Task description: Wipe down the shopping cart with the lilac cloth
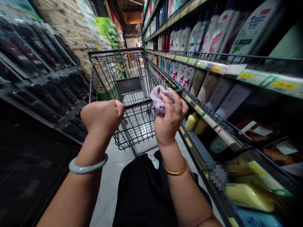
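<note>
A wire shopping cart (132,126) stands right in front of me. My left hand (103,115) is closed in a fist at the left end of the cart's handle bar (138,103), which runs into the fingers. In my right hand (171,115) a crumpled, fluffy light purple cloth (157,98) is gripped between thumb and fingers. That hand is at the right end of the same bar, and I cannot tell whether it touches the bar. The cart's wire basket shows a dark panel (129,86) at its far side.
Shelves (236,67) with shampoo bottles (219,28) and price labels run close along the right. Yellow bottles (251,197) lie on the lower shelf. Hanging dark packages (35,91) line the left, with stacked packs (68,22) beyond. A tiled aisle floor (106,183) leads ahead.
</note>
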{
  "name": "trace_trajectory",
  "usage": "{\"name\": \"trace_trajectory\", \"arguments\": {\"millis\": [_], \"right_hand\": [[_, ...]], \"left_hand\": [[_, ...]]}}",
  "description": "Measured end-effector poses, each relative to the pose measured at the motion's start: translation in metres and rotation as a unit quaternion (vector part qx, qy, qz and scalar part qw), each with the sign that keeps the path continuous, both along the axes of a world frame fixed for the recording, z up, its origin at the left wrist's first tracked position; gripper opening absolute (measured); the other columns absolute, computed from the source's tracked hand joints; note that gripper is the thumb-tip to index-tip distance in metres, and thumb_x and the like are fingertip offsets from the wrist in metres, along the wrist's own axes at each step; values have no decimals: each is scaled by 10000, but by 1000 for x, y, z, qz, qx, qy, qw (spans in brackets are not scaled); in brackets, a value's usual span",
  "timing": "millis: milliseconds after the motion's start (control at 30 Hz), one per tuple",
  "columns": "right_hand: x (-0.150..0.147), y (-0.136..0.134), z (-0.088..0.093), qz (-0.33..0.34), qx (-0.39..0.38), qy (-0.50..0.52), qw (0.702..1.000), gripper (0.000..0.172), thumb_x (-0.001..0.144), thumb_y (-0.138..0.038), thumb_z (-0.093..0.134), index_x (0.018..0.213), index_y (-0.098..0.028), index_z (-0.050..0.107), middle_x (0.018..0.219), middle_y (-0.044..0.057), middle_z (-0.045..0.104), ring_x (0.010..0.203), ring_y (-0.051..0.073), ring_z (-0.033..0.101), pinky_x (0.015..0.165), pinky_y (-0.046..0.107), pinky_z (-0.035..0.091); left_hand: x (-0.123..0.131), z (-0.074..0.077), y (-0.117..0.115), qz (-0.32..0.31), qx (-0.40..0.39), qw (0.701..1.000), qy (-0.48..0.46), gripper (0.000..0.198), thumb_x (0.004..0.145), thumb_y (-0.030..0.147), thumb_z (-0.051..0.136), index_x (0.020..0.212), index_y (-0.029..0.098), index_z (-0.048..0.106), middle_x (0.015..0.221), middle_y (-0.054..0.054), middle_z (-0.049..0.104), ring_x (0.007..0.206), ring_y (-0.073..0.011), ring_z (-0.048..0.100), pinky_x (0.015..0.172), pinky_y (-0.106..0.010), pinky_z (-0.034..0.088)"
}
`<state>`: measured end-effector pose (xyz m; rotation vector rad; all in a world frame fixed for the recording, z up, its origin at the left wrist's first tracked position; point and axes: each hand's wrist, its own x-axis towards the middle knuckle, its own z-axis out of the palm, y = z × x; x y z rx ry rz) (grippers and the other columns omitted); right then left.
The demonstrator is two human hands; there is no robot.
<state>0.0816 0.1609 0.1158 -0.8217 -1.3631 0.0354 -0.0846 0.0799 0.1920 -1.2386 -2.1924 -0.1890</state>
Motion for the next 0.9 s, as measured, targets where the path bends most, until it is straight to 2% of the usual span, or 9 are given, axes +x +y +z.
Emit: {"name": "trace_trajectory", "arguments": {"millis": [100, 200, 300, 400, 500, 600, 733, 800, 900], "right_hand": [[-4, -5, 4, 14, -20, -50, 998, 530, 972, -40, 455, 1326, -281, 767, 1511, 67, 694, 1464, 295, 501, 1271, 560, 409], [-19, -26, 8, 92, -7, -116, 989, 529, 940, -10, 492, 1290, -279, 784, 1471, 27, 736, 1449, 280, 526, 1255, 522, 436], [-23, -34, 9, 148, 35, -120, 981, 474, 966, -19, 520, 1213, -304, 805, 1401, -3, 775, 1386, 246, 577, 1220, 467, 481], [-13, -19, 5, 126, 37, -46, 990, 392, 1020, -68, 512, 1144, -289, 811, 1349, 34, 780, 1331, 245, 596, 1228, 495, 484], [-7, -7, -1, 83, 20, 14, 996, 382, 1033, -87, 492, 1179, -270, 794, 1383, 88, 735, 1350, 267, 575, 1254, 568, 451], [-18, -19, -5, 84, 17, 0, 996, 371, 1015, -80, 521, 1182, -264, 796, 1382, 93, 731, 1343, 278, 572, 1218, 546, 496], [-37, -42, -6, 169, 27, -84, 982, 336, 989, -82, 593, 1166, -279, 800, 1351, 64, 740, 1309, 253, 603, 1172, 461, 541], [-33, -38, -8, 181, 34, -84, 979, 314, 992, -90, 602, 1149, -284, 792, 1314, 61, 738, 1275, 240, 629, 1158, 454, 539], [-13, -13, -14, 121, 35, -6, 992, 300, 975, -81, 589, 1134, -269, 761, 1287, 83, 712, 1243, 250, 648, 1126, 485, 534]], "left_hand": [[2, -1, 0, -6, 10, 1000, 7, 586, 1017, 369, 258, 797, 177, 766, 750, -123, 672, 704, -261, 574, 625, -375, 185], [4, -1, 0, -2, 7, 1000, 14, 602, 1026, 363, 244, 834, 158, 776, 770, -133, 695, 692, -256, 570, 627, -374, 182], [4, -1, 0, -2, -4, 1000, 10, 608, 1027, 358, 234, 857, 153, 780, 785, -140, 706, 689, -262, 569, 628, -378, 181], [3, -1, -1, -10, 8, 1000, 6, 595, 1022, 375, 251, 825, 168, 773, 776, -138, 696, 702, -263, 577, 632, -377, 186], [3, -1, -1, -12, 13, 1000, 2, 589, 1017, 380, 257, 803, 171, 764, 751, -130, 676, 694, -254, 566, 634, -373, 184], [5, 0, 0, -3, 21, 1000, -3, 582, 1014, 369, 260, 802, 160, 760, 731, -128, 662, 671, -240, 544, 642, -367, 182], [5, 1, -1, -12, 1, 1000, -15, 524, 984, 358, 299, 789, 170, 747, 738, -126, 676, 661, -237, 539, 646, -366, 183], [5, 1, -2, -18, 5, 1000, -11, 538, 989, 367, 287, 796, 178, 751, 745, -127, 678, 677, -248, 552, 643, -369, 181], [3, 0, -3, -14, 15, 1000, 2, 578, 1012, 383, 256, 796, 181, 751, 731, -122, 655, 678, -251, 549, 633, -371, 178]]}}
